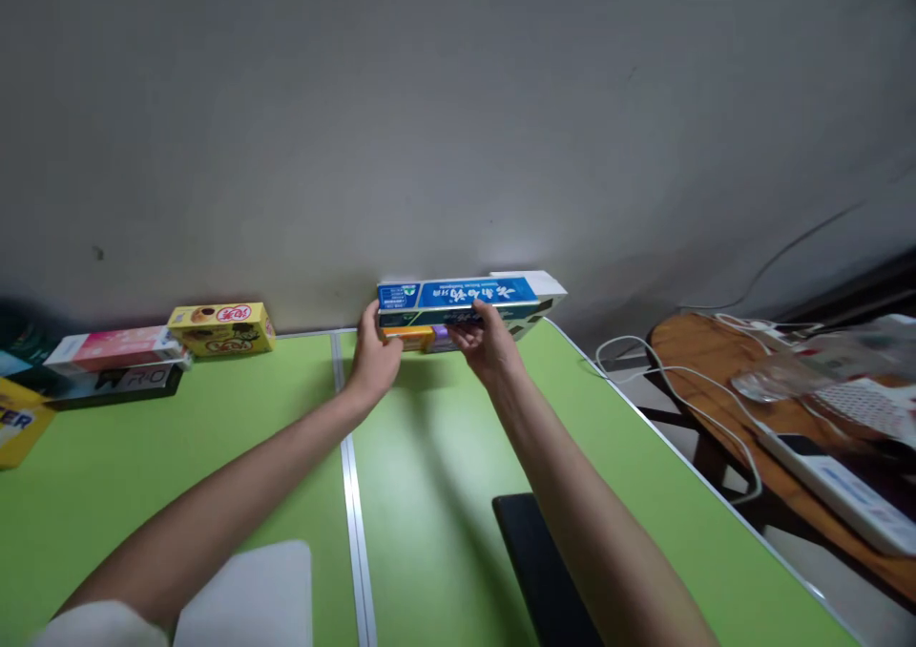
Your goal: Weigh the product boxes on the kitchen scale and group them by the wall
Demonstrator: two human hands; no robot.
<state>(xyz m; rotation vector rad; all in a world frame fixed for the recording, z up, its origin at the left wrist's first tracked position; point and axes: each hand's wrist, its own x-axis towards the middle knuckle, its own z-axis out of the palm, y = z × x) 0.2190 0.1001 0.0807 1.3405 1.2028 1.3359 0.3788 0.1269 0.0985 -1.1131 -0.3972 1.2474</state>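
Observation:
Both my arms reach to the far edge of the green table (215, 437), by the grey wall. My left hand (373, 359) grips the left end of a long blue-and-white box (465, 296). My right hand (487, 344) holds the same box from below near its middle, fingers curled on its front. The box lies on top of a small stack: an orange box (409, 338) and a purple one (442, 340) show under it.
At the back left lie a yellow snack box (221, 328), a pink-and-white box (114, 349) on a black box (118, 385), and a yellow box (18, 423). A black flat object (536, 561) and a white sheet (250, 594) lie near me. A wooden side table (716, 361) with cables stands right.

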